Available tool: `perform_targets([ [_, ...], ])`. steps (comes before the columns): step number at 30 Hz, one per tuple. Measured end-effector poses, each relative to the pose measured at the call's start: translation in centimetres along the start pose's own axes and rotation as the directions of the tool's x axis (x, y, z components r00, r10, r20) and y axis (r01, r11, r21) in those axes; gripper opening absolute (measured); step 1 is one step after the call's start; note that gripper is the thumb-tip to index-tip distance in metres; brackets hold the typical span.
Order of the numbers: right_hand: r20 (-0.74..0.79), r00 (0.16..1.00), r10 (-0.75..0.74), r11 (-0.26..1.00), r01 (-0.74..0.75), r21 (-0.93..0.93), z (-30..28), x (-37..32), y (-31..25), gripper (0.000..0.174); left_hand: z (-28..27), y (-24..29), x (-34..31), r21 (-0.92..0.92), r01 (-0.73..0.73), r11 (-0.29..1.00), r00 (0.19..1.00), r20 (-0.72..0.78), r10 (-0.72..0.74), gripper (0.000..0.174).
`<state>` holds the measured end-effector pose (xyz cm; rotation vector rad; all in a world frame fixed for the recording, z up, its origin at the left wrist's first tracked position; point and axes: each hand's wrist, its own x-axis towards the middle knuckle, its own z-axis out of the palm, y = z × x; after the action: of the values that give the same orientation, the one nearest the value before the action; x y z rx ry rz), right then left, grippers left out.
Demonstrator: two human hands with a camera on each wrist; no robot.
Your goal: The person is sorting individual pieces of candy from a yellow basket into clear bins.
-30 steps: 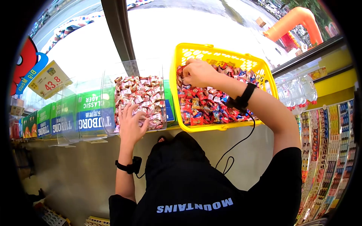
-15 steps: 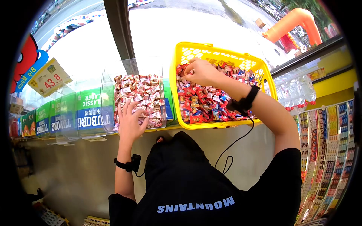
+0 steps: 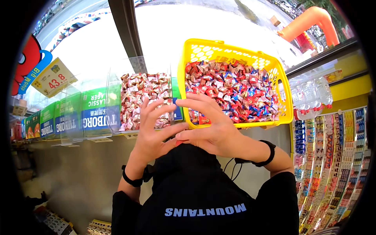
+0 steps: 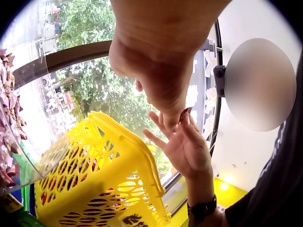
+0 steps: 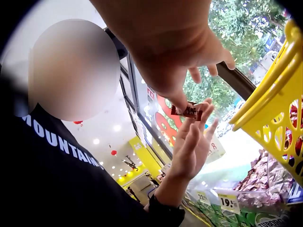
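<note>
A small wrapped candy with a dark red wrapper is between both hands, in front of the person's torso. In the head view only a red bit of this candy shows at the thumbs. My left hand pinches one end with thumb and forefinger, its other fingers spread. My right hand pinches the other end, its remaining fingers stretched out over the yellow basket's near left corner. That yellow basket is full of red, pink and blue wrapped candies. Left of it, a clear bin holds pink wrapped candies.
Green and blue Tuborg boxes line the shelf on the left behind clear panels, beside a price sign. Water bottles stand right of the basket. Racks of small packets fill the far right. A window lies behind the shelf.
My right hand has left the candies in the basket and come left and toward the body with a wrapped candy. My left hand has lifted off the pink candies to meet it.
</note>
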<state>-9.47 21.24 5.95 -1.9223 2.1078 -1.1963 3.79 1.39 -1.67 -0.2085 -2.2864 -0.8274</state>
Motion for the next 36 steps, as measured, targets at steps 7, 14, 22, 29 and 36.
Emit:
perform_targets([
  [7, -0.095, 0.994, 0.061, 0.998, -0.062, -0.004, 0.5, -1.3, 1.2, 0.034, 1.3, -1.0, -0.8, -0.027, -0.045, 0.999, 0.998, -0.04, 0.044, 0.027],
  [14, -0.078, 0.995, 0.067, 0.982, -0.08, -0.171, 0.8, -2.4, 3.1, 0.022, 2.0, -0.6, -0.8, -0.014, 0.045, 0.999, 0.999, -0.029, -0.046, 0.03],
  [22, -0.07, 0.995, 0.071, 0.99, -0.079, -0.118, 1.2, -2.5, 3.7, 0.023, 1.1, -0.9, 0.0, -0.004, 0.014, 1.0, 1.0, -0.025, -0.014, 0.031],
  [29, -0.076, 0.997, 0.033, 0.976, -0.048, -0.213, 1.6, -2.4, 3.8, 0.026, -2.8, -7.3, 0.5, 0.142, 0.271, 0.952, 0.962, -0.03, -0.27, 0.012],
  [36, -0.042, 0.999, 0.006, 0.951, -0.019, -0.309, 1.6, -2.2, 3.6, 0.027, 2.9, -11.5, -4.3, 0.304, 0.306, 0.902, 0.837, 0.365, -0.407, 0.015],
])
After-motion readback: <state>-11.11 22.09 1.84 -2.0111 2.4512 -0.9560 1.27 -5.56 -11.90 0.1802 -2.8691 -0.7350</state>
